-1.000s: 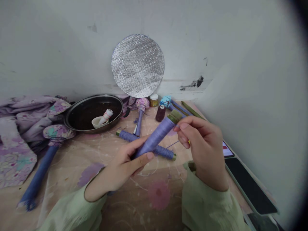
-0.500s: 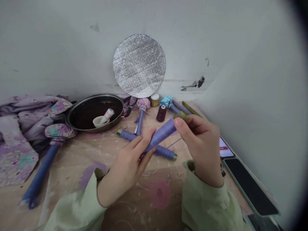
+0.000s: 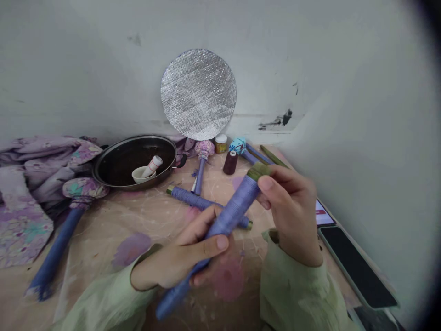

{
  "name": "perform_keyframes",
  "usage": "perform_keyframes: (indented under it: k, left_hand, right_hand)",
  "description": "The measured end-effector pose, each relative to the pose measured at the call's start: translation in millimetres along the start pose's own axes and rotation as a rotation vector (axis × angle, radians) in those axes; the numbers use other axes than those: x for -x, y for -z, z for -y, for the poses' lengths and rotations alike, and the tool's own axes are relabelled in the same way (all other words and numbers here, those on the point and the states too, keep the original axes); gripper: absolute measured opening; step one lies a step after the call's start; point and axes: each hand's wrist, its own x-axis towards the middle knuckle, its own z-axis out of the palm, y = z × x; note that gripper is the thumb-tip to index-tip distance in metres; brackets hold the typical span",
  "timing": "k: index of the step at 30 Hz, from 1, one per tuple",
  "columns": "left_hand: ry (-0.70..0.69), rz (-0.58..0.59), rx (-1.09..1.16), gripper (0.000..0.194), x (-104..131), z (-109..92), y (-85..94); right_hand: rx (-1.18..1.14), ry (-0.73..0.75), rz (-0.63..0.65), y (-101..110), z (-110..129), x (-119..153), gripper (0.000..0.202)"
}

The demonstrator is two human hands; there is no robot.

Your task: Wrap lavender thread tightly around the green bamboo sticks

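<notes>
A rod wound with blue-purple thread (image 3: 234, 208), olive green at its bare upper end, is held at a slant over the table. My left hand (image 3: 179, 262) wraps its middle, thumb on top, and the lower end sticks out below that hand. The fingers of my right hand (image 3: 292, 209) pinch it near the green end; some of those fingertips are hidden behind it. On the table behind lies a spool of blue-purple thread (image 3: 189, 196) with green ends, partly covered by the rod. A dark maroon thread cone (image 3: 229, 163) stands beyond.
At back left sits a wide black pan (image 3: 117, 161) holding a white cup (image 3: 139, 174). Floral cloth (image 3: 27, 220) and a blue-handled, cloth-headed stick (image 3: 62, 246) lie left. A silver disc (image 3: 199, 94) leans on the wall. At right lies a phone (image 3: 356, 266).
The rod has tilted steeper, and its lower end now shows below my left hand. My left hand has turned, bringing its thumb onto the top of the rod. My right hand stays near the green end.
</notes>
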Motion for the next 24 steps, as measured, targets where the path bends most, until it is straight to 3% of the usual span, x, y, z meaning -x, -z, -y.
perform_keyframes:
  k: [5,14,24]
  left_hand:
    - [-0.053,-0.236,-0.249,0.028,-3,-2,7.0]
    - [-0.006,-0.314,-0.435,0.020,1,-18,10.9]
    - [-0.016,-0.325,-0.369,0.024,0,-20,18.8]
  right_hand:
    - [0.070,-0.046,0.075,0,-1,-11,0.036]
    - [0.041,-0.117,0.118,6,-9,-14,0.035]
    - [-0.014,-0.226,0.149,8,-16,-15,0.033]
